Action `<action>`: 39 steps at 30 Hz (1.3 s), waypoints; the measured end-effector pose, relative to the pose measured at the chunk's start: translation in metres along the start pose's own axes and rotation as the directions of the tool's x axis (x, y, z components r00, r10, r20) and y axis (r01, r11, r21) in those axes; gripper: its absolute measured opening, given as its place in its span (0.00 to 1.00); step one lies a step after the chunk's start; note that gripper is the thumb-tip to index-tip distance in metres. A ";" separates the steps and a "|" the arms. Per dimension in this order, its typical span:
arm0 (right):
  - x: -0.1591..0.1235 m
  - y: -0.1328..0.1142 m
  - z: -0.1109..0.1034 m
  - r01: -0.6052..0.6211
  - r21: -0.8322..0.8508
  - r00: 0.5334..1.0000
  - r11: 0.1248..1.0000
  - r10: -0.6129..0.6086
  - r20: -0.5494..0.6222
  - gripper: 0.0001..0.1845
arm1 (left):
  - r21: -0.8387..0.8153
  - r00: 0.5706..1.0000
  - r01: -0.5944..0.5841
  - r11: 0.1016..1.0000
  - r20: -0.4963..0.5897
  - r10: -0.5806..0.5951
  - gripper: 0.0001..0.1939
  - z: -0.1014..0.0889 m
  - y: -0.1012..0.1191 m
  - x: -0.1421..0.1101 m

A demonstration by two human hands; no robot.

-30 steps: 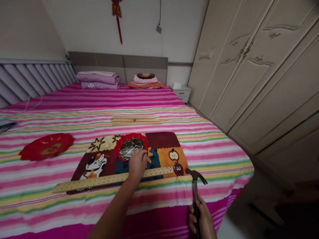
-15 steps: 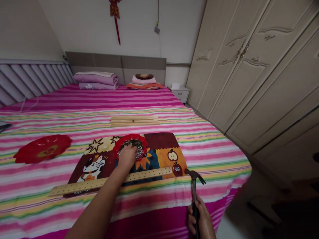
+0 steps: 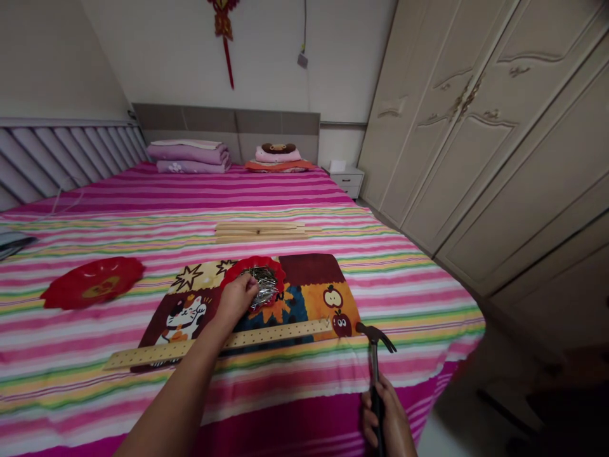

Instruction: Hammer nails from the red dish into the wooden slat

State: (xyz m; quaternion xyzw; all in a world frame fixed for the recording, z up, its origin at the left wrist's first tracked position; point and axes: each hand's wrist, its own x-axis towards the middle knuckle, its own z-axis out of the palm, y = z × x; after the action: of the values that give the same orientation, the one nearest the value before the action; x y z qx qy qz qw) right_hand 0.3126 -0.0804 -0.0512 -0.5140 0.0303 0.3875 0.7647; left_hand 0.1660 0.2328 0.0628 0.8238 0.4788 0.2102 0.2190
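My left hand (image 3: pixel 236 296) reaches over the wooden strip with holes (image 3: pixel 223 343) into the red dish of small metal nails (image 3: pixel 259 277). Its fingers are curled together among the nails; what they pinch is hidden. My right hand (image 3: pixel 386 422) grips the black handle of a claw hammer (image 3: pixel 375 352), whose head rests near the bed's front right corner. The dish and strip lie on a patchwork mat (image 3: pixel 309 292) with a cat and apples.
An empty red dish (image 3: pixel 92 281) lies at the left on the striped bedspread (image 3: pixel 143 209). A bundle of wooden strips (image 3: pixel 259 230) lies further back. Folded bedding (image 3: pixel 189 155) sits at the headboard. A cream wardrobe (image 3: pixel 476 127) lines the right side.
My left hand has moved from the wooden strip up into the dish of nails and closed its fingers there. The right hand and hammer have stayed put.
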 end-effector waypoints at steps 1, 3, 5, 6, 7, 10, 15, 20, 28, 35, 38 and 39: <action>0.001 0.000 0.000 -0.001 -0.003 1.000 1.000 0.001 -0.002 0.25 | -0.020 1.000 -0.019 1.000 -0.010 0.019 0.06 -0.001 -0.001 0.000; 0.002 0.001 -0.001 -0.003 -0.006 1.000 1.000 0.003 -0.007 0.25 | -0.040 0.997 -0.062 0.997 -0.058 0.059 0.06 -0.004 -0.003 0.000; 0.002 0.001 -0.001 -0.010 -0.006 1.000 1.000 0.010 -0.013 0.25 | -0.093 0.993 -0.068 0.993 -0.103 0.058 0.07 -0.007 -0.003 -0.001; 0.002 0.000 0.000 -0.009 -0.003 1.000 1.000 0.009 -0.017 0.26 | -0.150 0.994 -0.047 0.988 -0.110 0.030 0.07 -0.008 -0.002 -0.003; 0.001 0.000 0.001 -0.007 0.001 1.000 1.000 0.007 -0.017 0.26 | -0.222 0.995 -0.018 0.975 -0.101 -0.005 0.08 -0.008 0.000 -0.005; -0.001 -0.002 0.004 0.003 0.005 1.000 1.000 -0.003 -0.013 0.26 | -0.462 0.998 0.056 0.885 -0.006 -0.066 0.14 -0.002 0.013 -0.015; -0.002 -0.003 0.006 -0.015 0.016 0.999 1.000 0.015 -0.038 0.25 | -0.620 0.972 0.097 0.778 0.227 0.059 0.13 0.031 0.049 -0.044; -0.003 -0.004 0.006 -0.004 0.035 1.000 0.999 0.004 -0.004 0.22 | -0.592 0.941 0.127 0.796 0.326 0.092 0.13 0.074 0.073 -0.067; -0.003 -0.004 0.005 -0.015 0.038 1.000 0.999 0.015 -0.016 0.25 | -0.479 0.952 0.072 0.875 0.296 0.084 0.12 0.094 0.078 -0.073; -0.001 -0.003 0.005 -0.009 0.046 1.000 0.999 0.009 -0.016 0.27 | -0.474 0.957 0.071 0.877 0.281 0.075 0.13 0.099 0.077 -0.073; -0.001 -0.003 0.006 -0.008 0.044 1.000 0.999 0.009 -0.020 0.27 | -0.457 0.960 0.049 0.888 0.267 0.084 0.12 0.098 0.079 -0.074; -0.002 -0.003 0.006 -0.009 0.042 1.000 0.999 0.010 -0.021 0.27 | -0.449 0.962 0.041 0.892 0.259 0.086 0.11 0.098 0.079 -0.074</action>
State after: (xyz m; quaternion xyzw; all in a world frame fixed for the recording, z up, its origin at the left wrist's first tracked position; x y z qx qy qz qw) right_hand 0.3116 -0.0772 -0.0454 -0.5020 0.0492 0.3849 0.7729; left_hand 0.2423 0.1165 0.0173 0.7771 0.3727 0.2028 0.4648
